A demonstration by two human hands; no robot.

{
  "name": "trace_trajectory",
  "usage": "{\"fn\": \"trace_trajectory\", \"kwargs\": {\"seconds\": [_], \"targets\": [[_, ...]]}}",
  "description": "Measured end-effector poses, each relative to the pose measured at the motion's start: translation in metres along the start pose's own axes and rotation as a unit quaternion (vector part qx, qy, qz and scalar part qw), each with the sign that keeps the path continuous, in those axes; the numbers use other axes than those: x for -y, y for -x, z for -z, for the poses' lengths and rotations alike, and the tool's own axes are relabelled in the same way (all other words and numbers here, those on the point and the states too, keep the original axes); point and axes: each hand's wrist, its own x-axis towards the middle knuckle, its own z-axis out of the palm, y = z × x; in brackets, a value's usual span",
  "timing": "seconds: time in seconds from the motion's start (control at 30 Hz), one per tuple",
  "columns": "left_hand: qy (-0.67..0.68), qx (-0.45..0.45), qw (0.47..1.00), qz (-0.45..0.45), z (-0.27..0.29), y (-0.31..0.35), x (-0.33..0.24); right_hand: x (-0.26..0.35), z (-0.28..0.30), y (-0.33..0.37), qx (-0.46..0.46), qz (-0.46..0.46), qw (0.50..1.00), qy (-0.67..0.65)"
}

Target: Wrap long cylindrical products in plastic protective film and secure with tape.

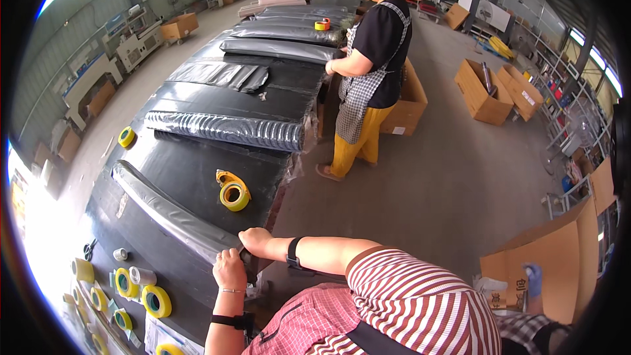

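The grey roll (169,210) slants lengthwise from near right to far left; left hand (229,269) and right hand (256,241) curl at its near end (whether clamped, I cannot tell).

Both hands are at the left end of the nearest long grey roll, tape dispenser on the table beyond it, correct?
Wrong end: the head view shows the left hand and right hand at the right end of the grey roll. The tape dispenser does lie on the table beyond it.
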Motion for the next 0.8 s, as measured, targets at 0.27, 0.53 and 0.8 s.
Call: {"fn": "trace_trajectory", "kwargs": {"seconds": [0.27, 0.53, 0.8], "targets": [[0.058, 0.004, 0.996, 0.073, 0.008, 0.027, 0.005, -0.02, -0.016, -0.006, 0.077, -0.104, 0.99, -0.05], [0.193, -0.007, 0.943, 0.27, -0.001, 0.057, 0.009, -0.019, -0.028, -0.005, 0.097, -0.142, 0.984, -0.037], [0.269, 0.112, 0.863, 0.413, -0.029, 0.093, 0.032, 0.01, -0.004, 0.021, 0.063, -0.058, 0.996, -0.031]]}}
